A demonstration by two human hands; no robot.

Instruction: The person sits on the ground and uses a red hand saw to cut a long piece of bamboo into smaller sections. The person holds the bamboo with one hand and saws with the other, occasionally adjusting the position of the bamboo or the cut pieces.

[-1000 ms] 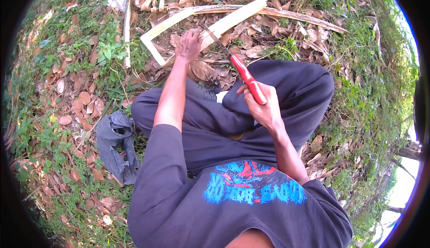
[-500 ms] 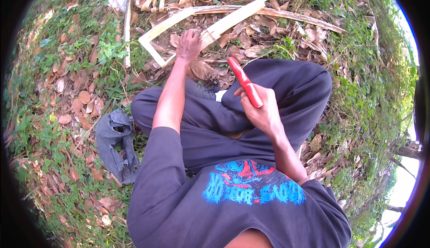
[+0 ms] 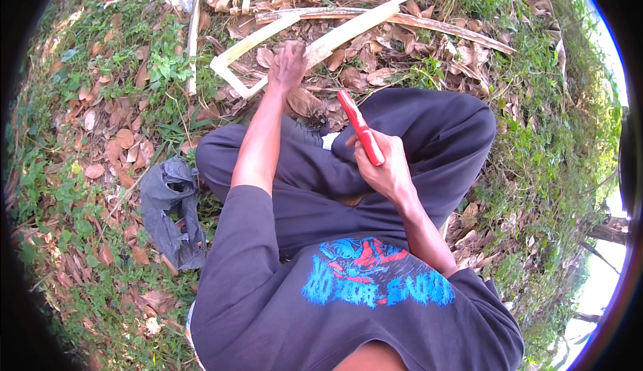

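Note:
My left hand is closed around a pale, bent plant stalk, just past my crossed legs. From the hand the stalk runs up and to the right to a narrow tip. On the hand's other side it folds into a sharp corner, and a pale arm leads back toward the far side. My right hand grips the red handle of a knife above my lap, angled up and to the left. Its blade is thin and hardly shows against the leaves. The left fingertips are partly hidden behind the hand.
A long brown split stalk lies across the dry leaves behind the pale one. Another narrow strip rests at the far left. A crumpled black plastic bag sits beside my left knee. Grass and dead leaves surround me.
My right hand and the knife have drawn back slightly toward me and to the left. My left hand keeps its hold on the pale stalk, which has shifted slightly to the right.

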